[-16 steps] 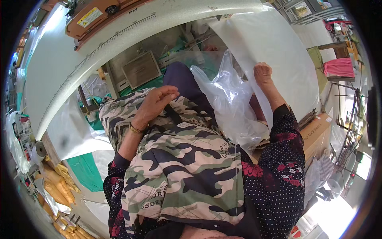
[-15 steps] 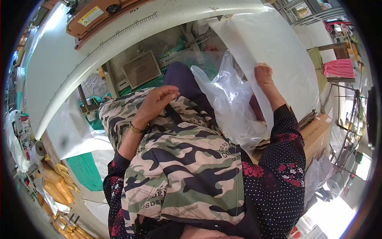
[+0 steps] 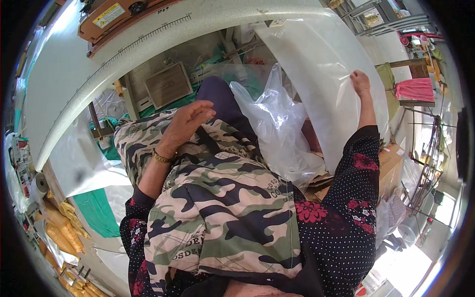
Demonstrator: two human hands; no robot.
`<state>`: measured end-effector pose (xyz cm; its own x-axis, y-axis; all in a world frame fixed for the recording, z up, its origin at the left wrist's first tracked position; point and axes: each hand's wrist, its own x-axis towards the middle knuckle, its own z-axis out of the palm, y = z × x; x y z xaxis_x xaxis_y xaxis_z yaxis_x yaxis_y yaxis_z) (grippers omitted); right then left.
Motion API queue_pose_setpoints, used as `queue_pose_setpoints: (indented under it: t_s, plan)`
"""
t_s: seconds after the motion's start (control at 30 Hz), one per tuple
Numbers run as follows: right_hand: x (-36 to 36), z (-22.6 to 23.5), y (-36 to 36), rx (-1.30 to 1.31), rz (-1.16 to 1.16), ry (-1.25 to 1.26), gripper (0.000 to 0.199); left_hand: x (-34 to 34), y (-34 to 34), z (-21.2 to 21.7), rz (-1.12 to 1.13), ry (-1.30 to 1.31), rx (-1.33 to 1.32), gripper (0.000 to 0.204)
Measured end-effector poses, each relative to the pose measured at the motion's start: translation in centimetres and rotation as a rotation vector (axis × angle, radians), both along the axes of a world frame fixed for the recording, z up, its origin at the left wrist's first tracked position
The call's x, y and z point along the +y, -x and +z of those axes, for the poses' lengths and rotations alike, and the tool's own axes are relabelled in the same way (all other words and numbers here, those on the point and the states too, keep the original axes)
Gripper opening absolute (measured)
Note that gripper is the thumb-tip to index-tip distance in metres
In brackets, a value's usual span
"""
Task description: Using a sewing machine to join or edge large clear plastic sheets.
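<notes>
My right hand (image 3: 361, 83) is closed at the translucent white plastic sheet (image 3: 316, 64), pinching it; creases run from my fingers across the sheet. The sheet spreads from the table edge over to my right. My left hand (image 3: 184, 126), a patterned band on its wrist, hovers over or rests on the camouflage apron (image 3: 232, 203) across my lap. Its fingers are stretched out, thumb alongside, holding nothing that I can see. Between my knee and the sheet hangs a crumpled clear plastic bag or film (image 3: 282, 123).
A long pale table edge (image 3: 114, 74) with a printed scale curves ahead, carrying a brown machine (image 3: 106, 22). Below it are a framed panel (image 3: 169, 85) and green cloth. At right stand a cardboard box (image 3: 391, 161), pink cloth (image 3: 414, 89) and a metal rack (image 3: 425, 148).
My right hand has moved outward to the right and slightly away from me, shifting the sheet, which now shows creases near my fingers. My left hand stays over the apron.
</notes>
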<state>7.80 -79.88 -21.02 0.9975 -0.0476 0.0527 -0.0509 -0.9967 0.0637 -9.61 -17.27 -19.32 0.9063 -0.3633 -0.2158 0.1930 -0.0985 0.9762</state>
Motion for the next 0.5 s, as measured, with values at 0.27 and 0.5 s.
queue_pose_setpoints:
  t_s: [0.27, 0.5]
  plan:
    - [1.0, 6.2, 1.3, 0.129, -0.087, -1.432, 0.021, -0.2, -1.7, 2.8, 0.054, 0.161, 0.067, 0.027]
    - [17.6, 10.2, 5.9, 0.208, 0.063, -1.622, 0.026, -5.4, -4.1, 7.5, -0.242, 0.165, -0.161, 0.024]
